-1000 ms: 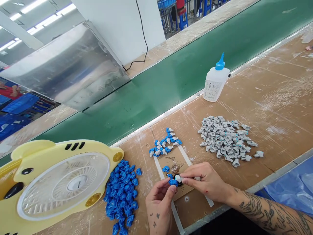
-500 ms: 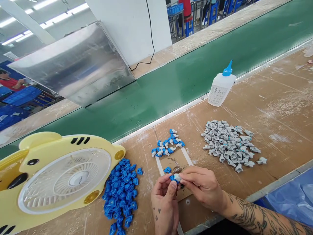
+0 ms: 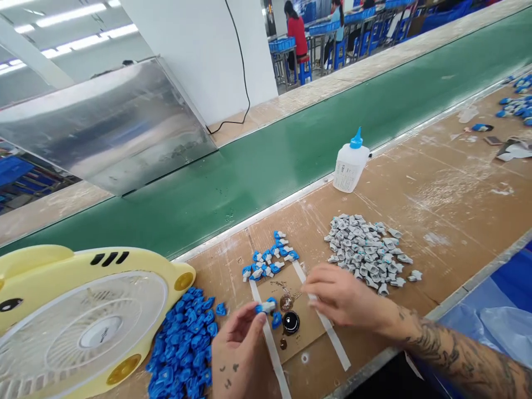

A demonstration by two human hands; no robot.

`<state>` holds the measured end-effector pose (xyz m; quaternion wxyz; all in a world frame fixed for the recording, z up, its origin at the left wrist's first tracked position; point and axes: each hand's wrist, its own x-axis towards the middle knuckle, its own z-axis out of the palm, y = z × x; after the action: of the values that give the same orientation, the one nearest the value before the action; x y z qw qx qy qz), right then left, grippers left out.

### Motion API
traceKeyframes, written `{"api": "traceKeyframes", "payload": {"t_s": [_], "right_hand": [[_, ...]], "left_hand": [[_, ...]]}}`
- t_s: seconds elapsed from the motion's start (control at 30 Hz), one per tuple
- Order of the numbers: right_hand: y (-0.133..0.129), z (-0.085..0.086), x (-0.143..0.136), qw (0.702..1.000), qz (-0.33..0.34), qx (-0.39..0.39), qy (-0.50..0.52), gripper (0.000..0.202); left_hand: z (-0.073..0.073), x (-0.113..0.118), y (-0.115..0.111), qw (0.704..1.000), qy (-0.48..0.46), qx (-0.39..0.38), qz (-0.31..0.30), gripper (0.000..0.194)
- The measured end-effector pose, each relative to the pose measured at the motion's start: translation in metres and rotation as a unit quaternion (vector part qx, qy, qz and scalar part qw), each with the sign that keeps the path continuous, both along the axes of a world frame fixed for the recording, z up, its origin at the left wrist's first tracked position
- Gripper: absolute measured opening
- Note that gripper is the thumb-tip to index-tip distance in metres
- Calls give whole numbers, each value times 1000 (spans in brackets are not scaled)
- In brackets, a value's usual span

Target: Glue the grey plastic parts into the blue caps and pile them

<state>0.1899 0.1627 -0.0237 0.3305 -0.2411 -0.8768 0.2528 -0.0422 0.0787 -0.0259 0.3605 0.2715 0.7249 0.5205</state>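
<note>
Between its thumb and fingers, my left hand (image 3: pixel 241 346) holds a joined blue and grey piece (image 3: pixel 265 306). My right hand (image 3: pixel 341 293) is apart from it to the right, fingers bent together; whatever may be between the fingertips is hidden. Below the held piece, single blue pieces (image 3: pixel 276 320) lie on a taped cardboard sheet (image 3: pixel 305 338), beside a small black round container (image 3: pixel 291 322) and brown wet spots. Joined pieces (image 3: pixel 266 264) form a group behind the sheet. Loose blue pieces (image 3: pixel 183 343) are heaped at left, grey pieces (image 3: pixel 366 249) at right.
A yellow animal-shaped fan (image 3: pixel 95 332) lies at left. A white bottle with a blue nozzle (image 3: pixel 350 167) stands behind the grey heap. The green belt (image 3: pixel 257 160) crosses behind the table. More joined pieces (image 3: pixel 515 106) lie far right. People sit in the background.
My hands have moved apart. The joined piece stays in my left hand, and my right hand has let go of it. The black container now shows. The view has turned to the right.
</note>
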Motion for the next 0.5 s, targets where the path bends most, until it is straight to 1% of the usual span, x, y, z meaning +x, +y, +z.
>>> {"api": "traceKeyframes", "payload": {"t_s": [0.07,0.13,0.23,0.3,0.37,0.43,0.5], "right_hand": [[17,6,19,993,-47,67,-86,17],[33,6,33,974,-75,118,-177,17],[49,-2,38,946,-68,172,-268,20],[54,-9,33,935,-58,192,-294,24],[56,-12,29,932,-50,200,-298,25],[55,-12,28,939,-46,187,-284,25],[51,-9,30,958,-45,140,-248,26]], "left_hand": [[0,-18,5,997,76,-2,-1,39],[-2,-30,12,992,126,-5,-30,36],[-11,-29,27,985,162,3,-64,32],[-18,-22,38,981,183,11,-64,31],[-23,-18,43,976,211,18,-60,31],[-21,-21,39,967,248,18,-55,31],[-13,-34,25,954,295,15,-52,30]]}}
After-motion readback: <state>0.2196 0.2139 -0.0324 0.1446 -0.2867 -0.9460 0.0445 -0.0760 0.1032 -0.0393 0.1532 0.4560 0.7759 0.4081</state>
